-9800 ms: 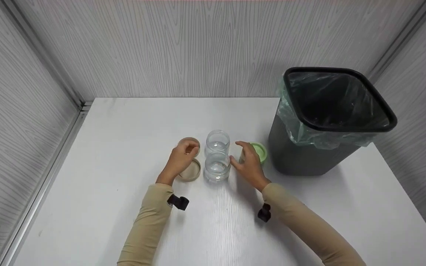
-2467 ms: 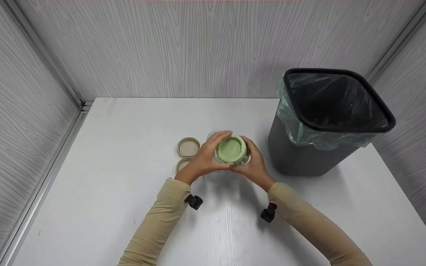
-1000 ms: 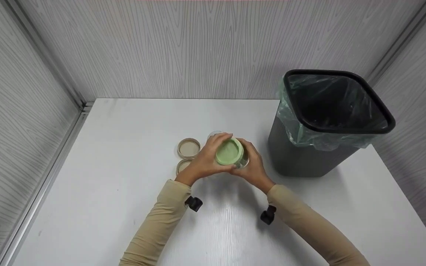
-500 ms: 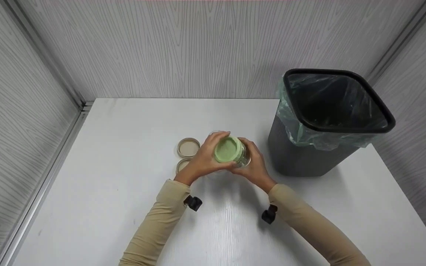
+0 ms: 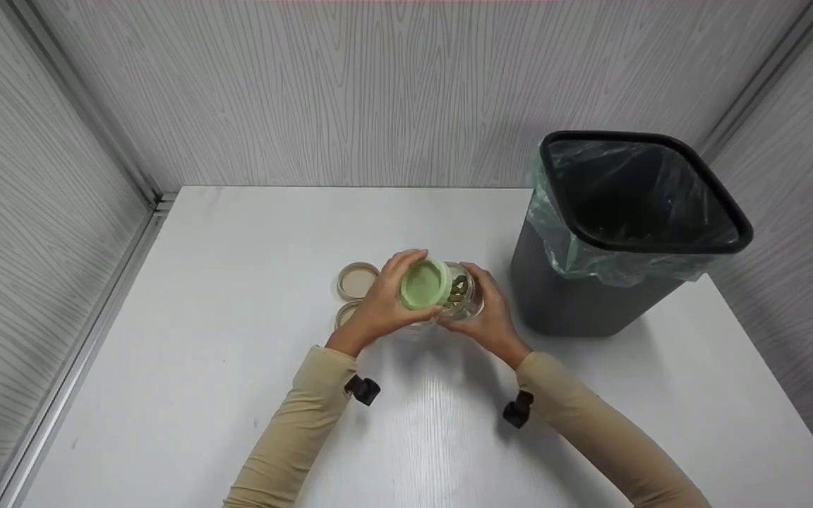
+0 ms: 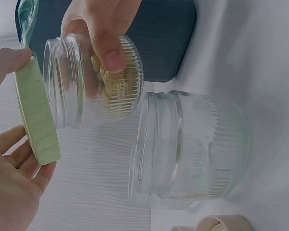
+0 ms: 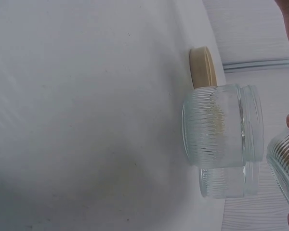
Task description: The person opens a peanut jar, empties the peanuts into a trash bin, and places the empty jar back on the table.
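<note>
L hand grips green lid, just off the ribbed glass jar that R hand fingers clasp, tilted, left of black bin, above white table.

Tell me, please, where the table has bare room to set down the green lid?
Bare table lies left of the beige lids toward the wall, and in front of both sleeves. It is crowded around the empty jars and between the held jar and bin.

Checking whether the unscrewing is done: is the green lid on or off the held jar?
Off. The left hand holds the green lid clear of the jar mouth, a gap between them.
</note>
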